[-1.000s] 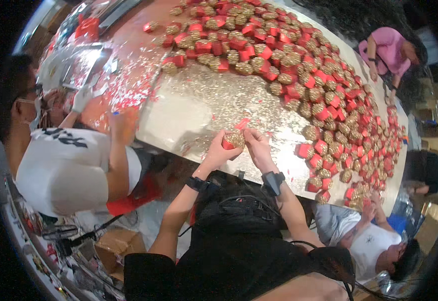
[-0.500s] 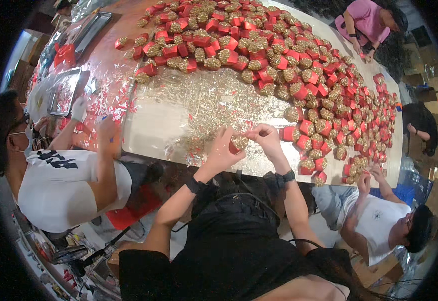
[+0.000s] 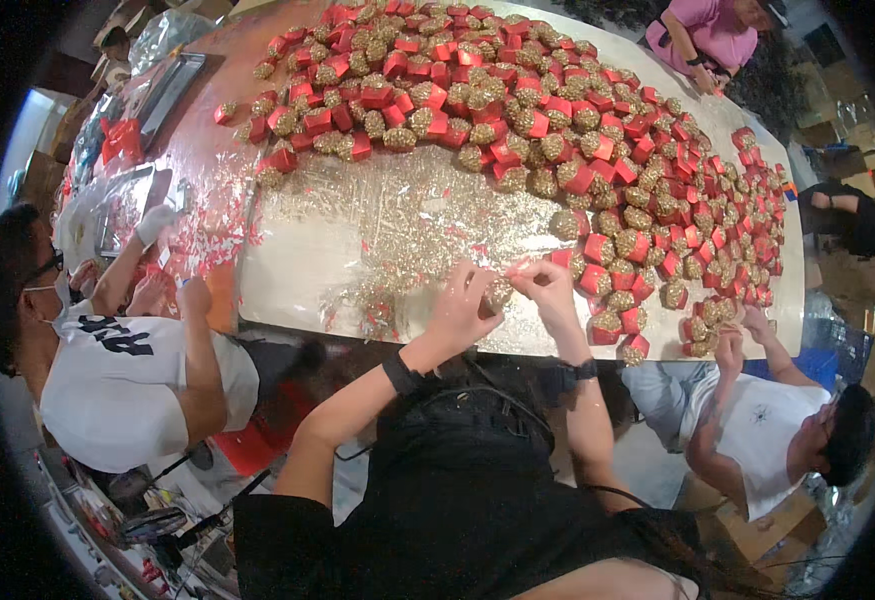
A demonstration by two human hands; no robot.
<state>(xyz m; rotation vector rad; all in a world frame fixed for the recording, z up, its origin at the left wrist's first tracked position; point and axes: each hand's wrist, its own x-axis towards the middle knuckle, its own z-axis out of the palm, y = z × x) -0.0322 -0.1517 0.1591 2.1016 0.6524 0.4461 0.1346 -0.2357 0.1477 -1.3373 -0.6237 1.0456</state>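
My left hand point(image 3: 463, 308) is closed around a rough, gold-glittered ornament point(image 3: 498, 293) just above the table's near edge. The thumb and fingers wrap its side, so part of it is hidden. My right hand point(image 3: 551, 296) meets it from the other side, thumb and forefinger pinched on a small red piece point(image 3: 513, 271) at the ornament's top. Just right of that hand begins a wide heap of similar ornaments point(image 3: 597, 250), knobbly gold with red faceted ends.
Gold flakes and red scraps are strewn over the pale tabletop point(image 3: 307, 285). A person in white point(image 3: 122, 390) works at my left, another point(image 3: 757, 430) at my right. Across the table's far right is a person in pink point(image 3: 707, 45). Dark trays point(image 3: 172, 95) lie at far left.
Everything has shifted slightly in the picture as my head moved. Both my hands stay at the ornament, which has turned a little. The person at left has moved their hands.
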